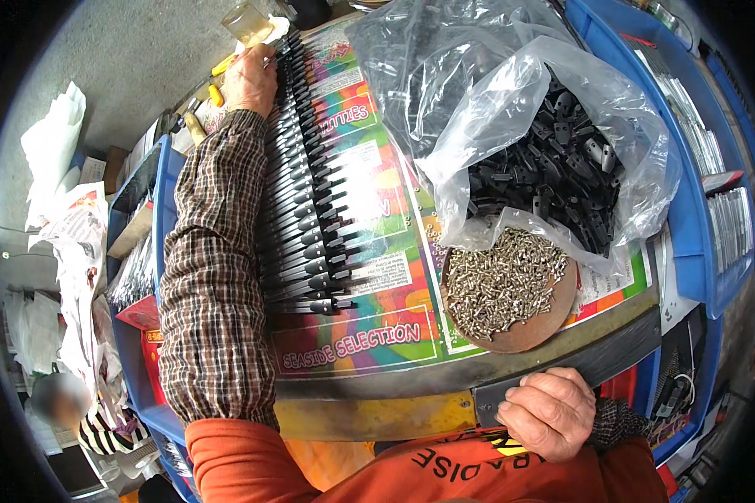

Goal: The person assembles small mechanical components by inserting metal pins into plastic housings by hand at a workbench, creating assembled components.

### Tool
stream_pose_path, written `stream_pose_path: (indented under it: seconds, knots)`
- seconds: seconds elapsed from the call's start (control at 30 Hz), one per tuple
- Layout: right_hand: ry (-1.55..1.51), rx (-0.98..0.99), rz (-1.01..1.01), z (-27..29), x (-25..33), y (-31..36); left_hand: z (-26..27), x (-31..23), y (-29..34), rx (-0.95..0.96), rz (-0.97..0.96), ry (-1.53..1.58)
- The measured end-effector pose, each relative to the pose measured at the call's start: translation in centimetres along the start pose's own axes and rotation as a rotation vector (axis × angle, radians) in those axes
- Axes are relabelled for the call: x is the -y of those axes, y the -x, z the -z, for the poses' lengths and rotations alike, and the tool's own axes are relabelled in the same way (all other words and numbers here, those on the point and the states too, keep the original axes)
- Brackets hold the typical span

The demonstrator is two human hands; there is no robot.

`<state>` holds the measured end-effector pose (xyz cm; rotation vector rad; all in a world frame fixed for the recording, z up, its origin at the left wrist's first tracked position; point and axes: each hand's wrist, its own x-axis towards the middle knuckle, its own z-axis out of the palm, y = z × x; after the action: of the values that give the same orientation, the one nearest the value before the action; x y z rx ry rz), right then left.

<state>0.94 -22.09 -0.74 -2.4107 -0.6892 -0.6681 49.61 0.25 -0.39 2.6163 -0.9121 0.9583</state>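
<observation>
My left hand (252, 81) reaches to the far end of a long row of slender metal pieces with black fittings (306, 226), laid side by side on the table. Its fingers are curled beside a crumpled white piece (274, 31) and a tipped clear jar (247, 23); what they grip is hidden. Down at the table's front edge, my right hand (552, 415) is closed in a fist, and I cannot make out anything in it. Beyond it, small brass-coloured rivets (507, 281) lie heaped on a round brown tray (524, 339). An open clear plastic bag (495, 109) holds black plastic parts (566, 172).
A colourful printed sheet (352, 335) covers the tabletop. Blue bins (688, 264) with stacked metal strips stand on the right, and another blue bin (166, 168) is beside my left sleeve. Yellow-handled tools (216, 95) lie near the left hand. Another person's blurred head shows at lower left.
</observation>
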Motion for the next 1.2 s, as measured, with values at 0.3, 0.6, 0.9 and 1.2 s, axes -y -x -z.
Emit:
stream_pose_path:
  seconds: [0.3,0.6,0.9,1.2]
  knots:
    - [0.045,-0.031,-0.006,-0.2,0.2,0.0,0.1,1.4,-1.5,0.105,-0.071,0.081]
    - [0.056,-0.062,-0.077,-0.5,0.9,0.0,0.1,2.0,-1.9,0.319,-0.049,0.067]
    - [0.062,-0.066,-0.069,-0.5,0.7,-0.2,0.6,2.7,-1.5,0.339,-0.061,0.198]
    - [0.06,-0.012,0.002,0.0,0.2,-0.3,0.7,3.3,-0.6,0.215,-0.126,0.172]
